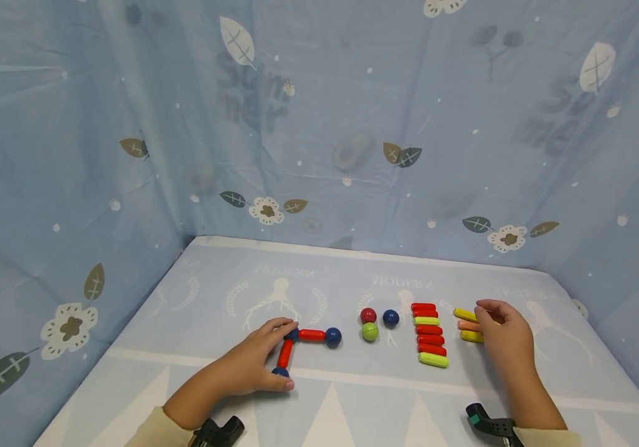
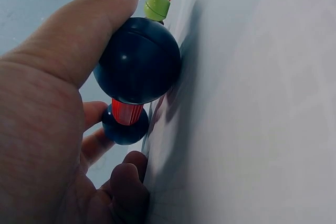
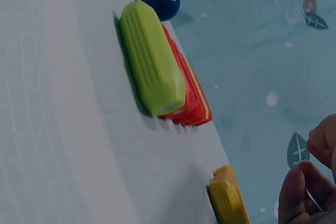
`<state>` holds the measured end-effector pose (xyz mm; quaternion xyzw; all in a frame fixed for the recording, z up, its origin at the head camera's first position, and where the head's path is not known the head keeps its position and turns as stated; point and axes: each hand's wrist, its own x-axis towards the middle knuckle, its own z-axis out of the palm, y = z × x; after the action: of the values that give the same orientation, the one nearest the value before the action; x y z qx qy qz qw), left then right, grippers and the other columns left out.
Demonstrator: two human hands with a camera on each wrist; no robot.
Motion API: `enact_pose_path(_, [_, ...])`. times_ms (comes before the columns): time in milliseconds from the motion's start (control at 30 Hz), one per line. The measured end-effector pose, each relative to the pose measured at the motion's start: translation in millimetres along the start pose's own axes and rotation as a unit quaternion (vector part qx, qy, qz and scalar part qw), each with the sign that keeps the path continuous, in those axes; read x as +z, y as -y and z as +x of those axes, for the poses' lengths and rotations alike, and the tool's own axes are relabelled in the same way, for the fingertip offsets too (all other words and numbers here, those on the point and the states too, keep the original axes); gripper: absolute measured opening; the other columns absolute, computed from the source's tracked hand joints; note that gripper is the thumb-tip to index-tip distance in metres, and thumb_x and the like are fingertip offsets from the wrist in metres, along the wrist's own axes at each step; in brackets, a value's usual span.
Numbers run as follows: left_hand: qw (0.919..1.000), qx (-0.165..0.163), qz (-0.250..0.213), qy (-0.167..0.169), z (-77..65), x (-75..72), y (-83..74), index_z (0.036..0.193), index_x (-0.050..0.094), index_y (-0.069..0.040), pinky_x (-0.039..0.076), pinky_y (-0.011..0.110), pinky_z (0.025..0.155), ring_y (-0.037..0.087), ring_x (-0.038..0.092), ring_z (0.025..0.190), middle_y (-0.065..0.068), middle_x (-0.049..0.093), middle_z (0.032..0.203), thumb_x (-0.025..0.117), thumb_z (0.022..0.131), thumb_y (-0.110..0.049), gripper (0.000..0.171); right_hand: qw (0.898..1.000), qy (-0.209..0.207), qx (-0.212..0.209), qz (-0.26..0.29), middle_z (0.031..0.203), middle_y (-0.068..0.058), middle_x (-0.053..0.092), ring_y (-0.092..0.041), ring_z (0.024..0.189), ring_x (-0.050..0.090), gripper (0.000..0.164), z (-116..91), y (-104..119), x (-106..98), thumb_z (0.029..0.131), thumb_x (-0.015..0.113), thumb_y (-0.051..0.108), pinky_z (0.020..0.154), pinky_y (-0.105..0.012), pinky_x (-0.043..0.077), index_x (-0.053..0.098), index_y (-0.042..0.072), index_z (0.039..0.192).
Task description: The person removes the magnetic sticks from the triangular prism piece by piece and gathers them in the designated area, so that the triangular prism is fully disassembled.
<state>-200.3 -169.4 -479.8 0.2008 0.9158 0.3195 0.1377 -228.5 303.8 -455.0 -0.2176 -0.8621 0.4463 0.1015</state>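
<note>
My left hand grips an angled piece made of red rods and blue balls. In the left wrist view, the thumb lies against the near blue ball, and other fingers reach toward the far blue ball. Over the right ends of a small group of yellow rods and an orange rod is my right hand. Its fingers are loosely bent, with no rod visible between them; the right wrist view shows them apart from the yellow rod.
Between the hands lie a red ball, a green ball and a loose blue ball. Right of them runs a column of red rods and lime rods. A patterned blue curtain stands behind the table.
</note>
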Motion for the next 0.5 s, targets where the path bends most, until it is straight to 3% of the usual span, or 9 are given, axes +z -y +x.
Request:
enact_pose_path(67, [1.0000,0.001,0.002,0.001,0.3,0.6,0.4,0.165,0.034,-0.028,0.038,0.071,0.114,0.037,0.035,0.152,-0.002,0.028,0.169,0.088,0.075,-0.062,0.110,1.000,0.009,-0.018,0.003,0.138,-0.017,0.059,-0.030,0.115,0.064,0.047,-6,5,3,0.108,0.053,0.040,0.072,-0.008,0.053,0.061,0.009,0.142])
enact_pose_path(200, [1.0000,0.000,0.004,0.000,1.1,1.6,1.1,0.165,0.034,-0.029,0.038,0.071,0.114,0.036,0.035,0.152,-0.003,0.028,0.169,0.087,0.075,-0.064,0.110,0.998,0.029,-0.060,-0.001,0.130,-0.017,0.064,-0.029,0.101,0.067,0.042,-21,22,11,0.107,0.058,0.038,0.070,-0.012,0.055,0.063,0.009,0.137])
enact_pose_path(400, [1.0000,-0.003,0.002,0.000,1.0,1.4,1.0,0.165,0.034,-0.028,0.038,0.072,0.114,0.037,0.035,0.152,-0.002,0.028,0.169,0.088,0.074,-0.064,0.111,0.988,0.099,-0.113,-0.031,0.131,-0.010,0.065,-0.027,0.118,0.059,0.033,-45,44,31,0.105,0.064,0.032,0.086,-0.028,0.056,0.067,0.014,0.132])
enact_pose_path(500, [1.0000,-0.003,0.003,0.001,0.8,0.8,1.1,0.165,0.034,-0.029,0.038,0.071,0.114,0.037,0.035,0.152,-0.002,0.028,0.169,0.088,0.075,-0.063,0.110,0.981,0.132,-0.140,-0.037,0.129,-0.006,0.067,-0.025,0.118,0.061,0.030,-55,50,44,0.103,0.067,0.030,0.090,-0.030,0.057,0.070,0.015,0.128])
